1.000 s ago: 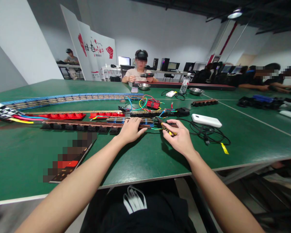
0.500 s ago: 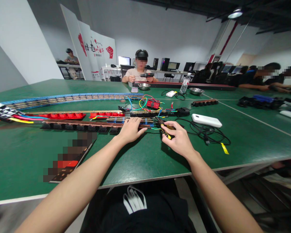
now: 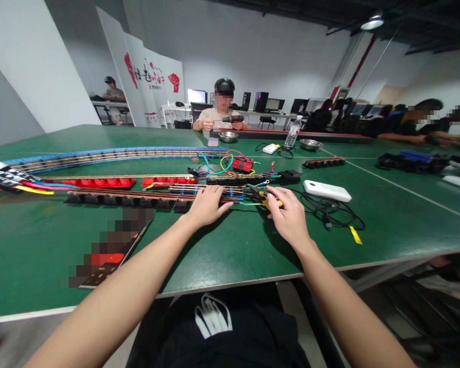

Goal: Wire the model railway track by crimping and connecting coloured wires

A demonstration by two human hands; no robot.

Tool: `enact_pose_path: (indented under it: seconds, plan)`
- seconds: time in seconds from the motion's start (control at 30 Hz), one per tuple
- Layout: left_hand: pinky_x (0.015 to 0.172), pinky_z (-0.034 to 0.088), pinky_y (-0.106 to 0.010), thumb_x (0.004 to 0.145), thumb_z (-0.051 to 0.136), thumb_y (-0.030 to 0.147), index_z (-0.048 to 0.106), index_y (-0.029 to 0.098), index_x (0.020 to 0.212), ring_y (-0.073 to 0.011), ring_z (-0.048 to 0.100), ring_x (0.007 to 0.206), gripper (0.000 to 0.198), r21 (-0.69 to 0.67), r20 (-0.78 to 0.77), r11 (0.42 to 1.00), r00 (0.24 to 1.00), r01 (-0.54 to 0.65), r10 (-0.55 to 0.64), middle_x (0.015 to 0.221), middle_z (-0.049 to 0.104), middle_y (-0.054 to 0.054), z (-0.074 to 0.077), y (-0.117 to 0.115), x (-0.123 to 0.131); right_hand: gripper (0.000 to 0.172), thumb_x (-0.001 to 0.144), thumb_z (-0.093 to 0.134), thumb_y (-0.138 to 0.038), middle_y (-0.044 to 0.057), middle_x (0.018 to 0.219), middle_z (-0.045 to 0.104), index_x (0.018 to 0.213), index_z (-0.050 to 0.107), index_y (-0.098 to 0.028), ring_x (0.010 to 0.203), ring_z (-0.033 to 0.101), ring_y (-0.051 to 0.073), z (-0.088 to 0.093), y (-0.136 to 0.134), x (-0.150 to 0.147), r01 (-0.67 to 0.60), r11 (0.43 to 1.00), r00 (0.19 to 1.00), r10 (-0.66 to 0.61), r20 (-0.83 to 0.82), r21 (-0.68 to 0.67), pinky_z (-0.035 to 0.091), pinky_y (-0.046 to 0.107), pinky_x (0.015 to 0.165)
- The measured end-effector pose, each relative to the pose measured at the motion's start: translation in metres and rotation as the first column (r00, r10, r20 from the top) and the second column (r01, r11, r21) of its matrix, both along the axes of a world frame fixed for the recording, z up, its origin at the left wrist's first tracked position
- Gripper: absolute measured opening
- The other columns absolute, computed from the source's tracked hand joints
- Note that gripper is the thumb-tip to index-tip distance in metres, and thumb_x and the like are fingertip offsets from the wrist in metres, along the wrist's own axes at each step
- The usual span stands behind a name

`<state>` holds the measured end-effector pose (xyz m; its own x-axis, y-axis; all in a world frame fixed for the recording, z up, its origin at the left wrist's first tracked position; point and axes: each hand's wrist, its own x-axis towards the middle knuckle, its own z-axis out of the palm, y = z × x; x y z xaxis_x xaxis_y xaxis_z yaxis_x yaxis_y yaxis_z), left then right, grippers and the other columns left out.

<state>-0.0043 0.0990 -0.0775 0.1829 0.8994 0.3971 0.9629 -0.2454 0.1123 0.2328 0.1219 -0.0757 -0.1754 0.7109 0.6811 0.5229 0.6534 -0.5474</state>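
Observation:
My left hand (image 3: pixel 207 204) lies flat, fingers stretched out, pressing on a short blue model track piece (image 3: pixel 230 193) beside a long brown track (image 3: pixel 130 197). My right hand (image 3: pixel 287 214) is closed round a yellow-and-black screwdriver (image 3: pixel 267 200), whose tip points left toward the track end, where green and blue wires (image 3: pixel 249 203) meet it. Red track sections (image 3: pixel 99 182) and a black track (image 3: pixel 233 179) lie just behind my hands.
A white power bank (image 3: pixel 327 190) with black cables (image 3: pixel 331 212) sits to the right. A red module (image 3: pixel 242 164) with coloured wires and a long blue curved track (image 3: pixel 99 156) lie farther back. A person (image 3: pixel 222 110) opposite holds a drill. Metal bowls (image 3: pixel 309 144) and a bottle (image 3: pixel 292 134) stand beyond.
My right hand has moved slightly forward and turned over the screwdriver, hiding most of its handle. The left hand has stayed put on the track.

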Motion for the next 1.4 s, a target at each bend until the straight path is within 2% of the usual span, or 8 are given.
enact_pose_path:
  seconds: [0.2,0.27,0.43,0.63,0.8,0.9,1.07,1.4]
  plan:
    - [0.097,0.04,-0.043,0.092,0.047,0.049,0.054,0.017,0.118,-0.0283,0.051,0.118,0.042,-0.009,0.008,1.0,1.0,-0.001,0.001,0.128,0.057,-0.013,0.0,0.0,0.0,0.037,0.092,0.047,-0.043,0.013,0.115,0.061,0.113,0.068,-0.02,0.093,0.065,0.023,0.0,-0.001,-0.001,-0.075,0.991,0.991,0.063,-0.118,-0.108,0.056,0.026,0.049]
    - [0.097,0.04,-0.043,0.092,0.047,0.049,0.054,0.017,0.118,-0.0284,0.051,0.118,0.042,-0.013,0.012,1.0,1.0,0.0,0.0,0.128,0.057,-0.013,0.0,0.0,0.0,0.04,0.091,0.047,-0.047,0.013,0.114,0.061,0.112,0.067,-0.019,0.088,0.066,0.022,-0.001,0.001,0.0,-0.108,0.98,0.98,0.076,-0.185,-0.165,0.055,0.024,0.044]
    - [0.098,0.039,-0.045,0.092,0.047,0.049,0.054,0.018,0.118,-0.0291,0.05,0.119,0.041,-0.017,0.028,1.0,1.0,0.005,-0.004,0.127,0.057,-0.013,0.001,0.0,0.0,0.05,0.086,0.052,-0.056,0.011,0.099,0.067,0.117,0.062,-0.017,0.07,0.066,0.018,-0.006,0.009,0.002,-0.179,0.934,0.95,0.082,-0.302,-0.309,0.056,0.026,0.045]
    - [0.098,0.039,-0.045,0.092,0.047,0.048,0.054,0.017,0.119,-0.029,0.05,0.119,0.042,-0.019,0.023,1.0,1.0,0.001,-0.001,0.128,0.057,-0.013,0.001,0.0,0.001,0.05,0.085,0.052,-0.058,0.003,0.076,0.066,0.115,0.06,-0.018,0.047,0.055,0.01,-0.005,0.011,0.001,-0.215,0.909,0.922,0.069,-0.382,-0.356,0.049,0.023,0.041]
    - [0.097,0.04,-0.045,0.092,0.047,0.048,0.054,0.017,0.119,-0.0293,0.051,0.118,0.042,-0.015,0.022,1.0,1.0,0.007,-0.006,0.128,0.057,-0.014,0.001,0.0,0.0,0.05,0.084,0.053,-0.058,0.002,0.07,0.064,0.113,0.059,-0.018,0.051,0.056,0.013,-0.005,0.013,0.0,-0.235,0.885,0.881,0.019,-0.473,-0.402,0.047,0.023,0.042]
    - [0.098,0.039,-0.045,0.092,0.046,0.048,0.054,0.018,0.12,-0.029,0.051,0.118,0.042,-0.017,0.027,1.0,1.0,0.007,-0.007,0.127,0.057,-0.013,0.001,0.0,0.0,0.049,0.085,0.051,-0.057,0.002,0.067,0.064,0.112,0.061,-0.017,0.05,0.056,0.013,-0.003,0.012,0.001,-0.15,0.916,0.906,-0.023,-0.422,-0.373,0.045,0.022,0.042]
    - [0.097,0.04,-0.045,0.092,0.046,0.049,0.054,0.018,0.12,-0.0289,0.051,0.118,0.042,-0.018,0.02,1.0,1.0,0.0,0.001,0.126,0.058,-0.013,0.001,0.0,0.0,0.041,0.089,0.049,-0.051,0.001,0.06,0.062,0.105,0.064,-0.016,0.055,0.06,0.014,0.002,0.004,0.003,0.082,0.986,0.938,-0.124,-0.324,-0.142,0.051,0.027,0.056]
    - [0.095,0.041,-0.043,0.092,0.047,0.048,0.053,0.017,0.119,-0.0286,0.051,0.118,0.042,-0.021,0.009,1.0,1.0,-0.002,0.002,0.128,0.057,-0.013,0.001,0.0,0.0,0.034,0.091,0.05,-0.045,-0.001,0.056,0.06,0.102,0.063,-0.016,0.051,0.061,0.014,0.002,0.0,0.002,0.115,0.989,0.934,-0.138,-0.331,-0.088,0.05,0.025,0.054]
